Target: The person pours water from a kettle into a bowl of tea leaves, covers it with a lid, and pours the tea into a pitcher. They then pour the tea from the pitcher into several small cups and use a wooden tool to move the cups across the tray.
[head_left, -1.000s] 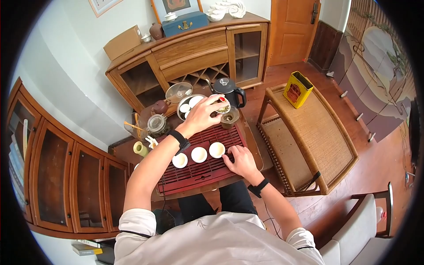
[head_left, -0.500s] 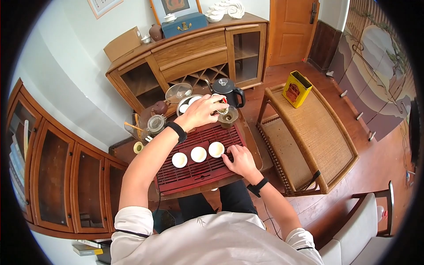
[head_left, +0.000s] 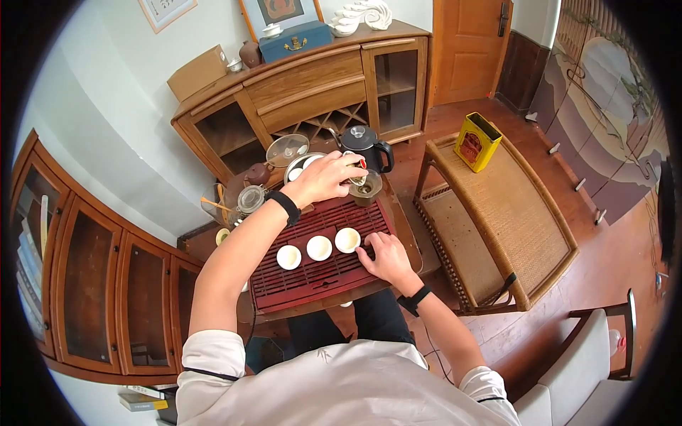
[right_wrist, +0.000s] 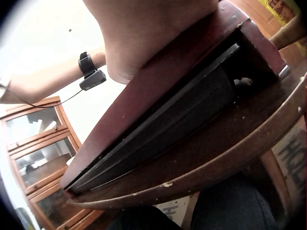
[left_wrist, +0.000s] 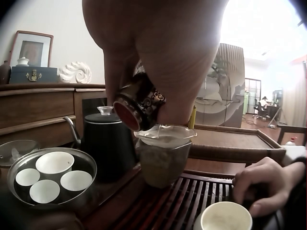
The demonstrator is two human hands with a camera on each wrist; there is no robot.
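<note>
My left hand [head_left: 323,179] [left_wrist: 160,62] grips a dark patterned vessel [left_wrist: 140,101], tilted over a glass pitcher [head_left: 365,192] [left_wrist: 164,160]. The vessel's reddish round end faces the camera in the left wrist view. A clear wavy-rimmed piece [left_wrist: 165,136] sits at the pitcher's top; whether liquid flows is unclear. My right hand [head_left: 388,259] [left_wrist: 264,184] [right_wrist: 148,28] rests with loosely bent fingers at the slatted red tray's [head_left: 312,290] right side, holding nothing. Its fingers are beside the rightmost of three white cups [head_left: 347,240] [left_wrist: 226,218] with pale insides.
A black kettle [head_left: 360,140] [left_wrist: 106,143] stands behind the pitcher. Left of it, a metal bowl [left_wrist: 14,179] holds several white cups. A glass jar [head_left: 251,199] and brown teapot [head_left: 258,172] are at the back left. A yellow tin [head_left: 477,143] stands on the rattan table [head_left: 526,220].
My left forearm has shifted slightly left, and the hand has tipped the vessel a little further over the pitcher. My right hand stays in place.
</note>
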